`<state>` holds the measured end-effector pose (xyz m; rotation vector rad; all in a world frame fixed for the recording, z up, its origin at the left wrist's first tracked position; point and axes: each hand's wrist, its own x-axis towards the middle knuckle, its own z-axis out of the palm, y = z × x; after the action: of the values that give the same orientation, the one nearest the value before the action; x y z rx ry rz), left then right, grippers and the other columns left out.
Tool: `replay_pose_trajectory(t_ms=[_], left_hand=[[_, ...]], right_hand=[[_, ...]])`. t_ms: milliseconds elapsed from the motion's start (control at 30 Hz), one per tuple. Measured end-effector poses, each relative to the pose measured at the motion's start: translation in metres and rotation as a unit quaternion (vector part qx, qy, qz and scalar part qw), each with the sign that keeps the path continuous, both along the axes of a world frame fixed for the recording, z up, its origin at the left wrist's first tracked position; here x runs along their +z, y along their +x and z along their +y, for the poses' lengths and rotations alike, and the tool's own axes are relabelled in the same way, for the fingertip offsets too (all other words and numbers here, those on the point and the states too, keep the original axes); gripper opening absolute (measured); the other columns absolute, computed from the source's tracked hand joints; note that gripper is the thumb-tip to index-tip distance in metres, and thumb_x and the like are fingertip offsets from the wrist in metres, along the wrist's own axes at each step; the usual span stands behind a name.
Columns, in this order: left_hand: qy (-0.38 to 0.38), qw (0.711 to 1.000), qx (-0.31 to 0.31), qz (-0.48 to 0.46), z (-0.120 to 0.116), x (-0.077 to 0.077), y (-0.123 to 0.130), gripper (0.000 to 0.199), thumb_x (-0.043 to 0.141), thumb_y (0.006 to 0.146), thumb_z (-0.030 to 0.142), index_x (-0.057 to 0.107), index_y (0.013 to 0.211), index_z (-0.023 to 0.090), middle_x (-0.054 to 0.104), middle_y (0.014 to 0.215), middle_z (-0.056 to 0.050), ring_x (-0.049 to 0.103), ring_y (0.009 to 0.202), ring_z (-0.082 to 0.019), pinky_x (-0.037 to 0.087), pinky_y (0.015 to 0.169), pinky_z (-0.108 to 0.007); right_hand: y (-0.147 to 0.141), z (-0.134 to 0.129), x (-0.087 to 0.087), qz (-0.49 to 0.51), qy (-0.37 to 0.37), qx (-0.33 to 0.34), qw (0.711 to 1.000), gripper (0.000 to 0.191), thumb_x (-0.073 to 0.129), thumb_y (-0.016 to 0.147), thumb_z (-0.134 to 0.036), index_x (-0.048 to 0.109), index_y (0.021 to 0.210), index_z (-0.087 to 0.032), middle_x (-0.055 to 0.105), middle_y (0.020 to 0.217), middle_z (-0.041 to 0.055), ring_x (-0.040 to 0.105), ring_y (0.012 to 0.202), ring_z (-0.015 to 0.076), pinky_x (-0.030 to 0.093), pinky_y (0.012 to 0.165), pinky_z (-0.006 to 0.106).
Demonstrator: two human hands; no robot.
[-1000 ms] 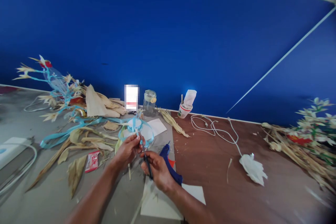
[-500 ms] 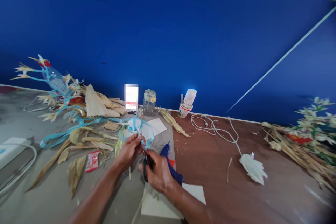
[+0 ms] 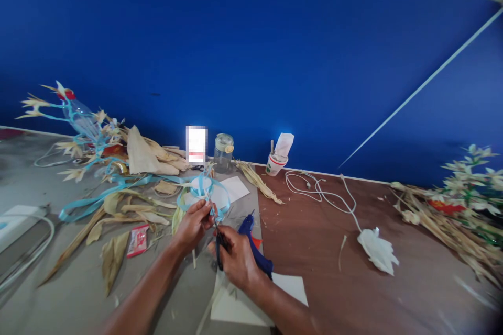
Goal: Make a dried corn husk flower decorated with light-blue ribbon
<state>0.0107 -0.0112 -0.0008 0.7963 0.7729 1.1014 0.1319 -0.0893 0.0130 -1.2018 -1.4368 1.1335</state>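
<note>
My left hand (image 3: pixel 195 220) is closed in a pinch on a narrow light-blue ribbon (image 3: pixel 214 207), its fingertips beside the blades. What else may lie between those fingers is hidden. Black-handled scissors (image 3: pixel 219 256) are gripped in my right hand (image 3: pixel 237 255), their blades pointing up and away past the left fingertips. Just beyond both hands is a light-blue ribbon roll (image 3: pixel 201 186) with loose loops around it. A pale husk flower (image 3: pixel 209 170) shows above the roll. Close to the right hand lies a blue glue gun (image 3: pixel 253 243).
Dried corn husks (image 3: pixel 118 214) and a red packet (image 3: pixel 137 241) lie left. Behind stand a clear jar (image 3: pixel 223 152) and a paper cup (image 3: pixel 276 164). A white cable (image 3: pixel 334 199) crosses the brown surface. Husk flowers on a bottle (image 3: pixel 80 118) stand far left; more flowers (image 3: pixel 471 178) are far right.
The scissors' handles have drawn closer together and their blades look narrower, more nearly closed. My left hand stays almost in place, still pinching.
</note>
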Motion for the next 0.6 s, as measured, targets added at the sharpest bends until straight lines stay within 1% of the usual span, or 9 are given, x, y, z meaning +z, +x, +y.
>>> replay_pose_trajectory(t_ms=[100, 167, 300, 400, 500, 600], left_hand=[[-0.007, 1.000, 0.004, 0.004, -0.001, 0.002, 0.000, 0.031, 0.074, 0.067, 0.040, 0.056, 0.065, 0.014, 0.050, 0.056, 0.004, 0.039, 0.046, -0.005, 0.029, 0.042, -0.017], [-0.009, 1.000, 0.004, -0.005, -0.002, 0.005, 0.000, 0.030, 0.073, 0.068, 0.040, 0.057, 0.067, 0.015, 0.052, 0.059, 0.003, 0.042, 0.048, -0.006, 0.032, 0.043, -0.018], [-0.005, 0.999, -0.006, -0.034, -0.004, 0.012, 0.000, 0.027, 0.073, 0.069, 0.038, 0.060, 0.071, 0.015, 0.060, 0.071, -0.001, 0.045, 0.048, -0.006, 0.035, 0.044, -0.020], [0.005, 0.999, -0.005, -0.038, -0.004, 0.016, -0.001, 0.022, 0.073, 0.069, 0.033, 0.064, 0.074, 0.014, 0.063, 0.084, -0.004, 0.047, 0.050, -0.006, 0.037, 0.046, -0.021], [0.001, 0.999, 0.004, -0.035, -0.002, 0.013, -0.003, 0.019, 0.074, 0.068, 0.028, 0.067, 0.078, 0.013, 0.062, 0.084, -0.005, 0.048, 0.055, -0.007, 0.040, 0.050, -0.021], [0.010, 1.000, 0.006, -0.018, 0.000, 0.008, -0.004, 0.021, 0.073, 0.069, 0.029, 0.069, 0.083, 0.013, 0.059, 0.077, -0.003, 0.049, 0.059, -0.009, 0.041, 0.055, -0.021]], right_hand=[[-0.003, 0.000, -0.004, 0.044, -0.018, -0.005, 0.999, 0.009, 0.052, 0.074, -0.016, 0.060, 0.076, -0.016, 0.055, 0.062, -0.0025, 0.048, 0.055, 0.0098, 0.037, 0.053, 0.020], [-0.006, 0.000, -0.007, 0.094, -0.042, -0.012, 0.995, 0.007, 0.057, 0.073, -0.023, 0.059, 0.076, -0.017, 0.054, 0.061, -0.0029, 0.044, 0.053, 0.0092, 0.035, 0.050, 0.020], [-0.007, -0.001, -0.008, 0.210, -0.073, -0.009, 0.975, 0.033, 0.064, 0.070, -0.047, 0.056, 0.083, -0.018, 0.048, 0.055, -0.0050, 0.037, 0.048, 0.0082, 0.031, 0.046, 0.021], [-0.005, -0.001, -0.008, 0.231, -0.079, 0.011, 0.970, 0.047, 0.063, 0.066, -0.061, 0.056, 0.084, -0.018, 0.043, 0.052, -0.0065, 0.034, 0.047, 0.0079, 0.028, 0.046, 0.021], [-0.004, -0.001, -0.010, 0.226, -0.094, 0.020, 0.969, 0.049, 0.066, 0.064, -0.062, 0.056, 0.084, -0.018, 0.042, 0.052, -0.0071, 0.031, 0.047, 0.0073, 0.026, 0.045, 0.021], [-0.005, 0.000, -0.010, 0.225, -0.108, 0.015, 0.968, 0.041, 0.067, 0.066, -0.053, 0.055, 0.084, -0.018, 0.043, 0.053, -0.0069, 0.031, 0.047, 0.0069, 0.026, 0.046, 0.020]])
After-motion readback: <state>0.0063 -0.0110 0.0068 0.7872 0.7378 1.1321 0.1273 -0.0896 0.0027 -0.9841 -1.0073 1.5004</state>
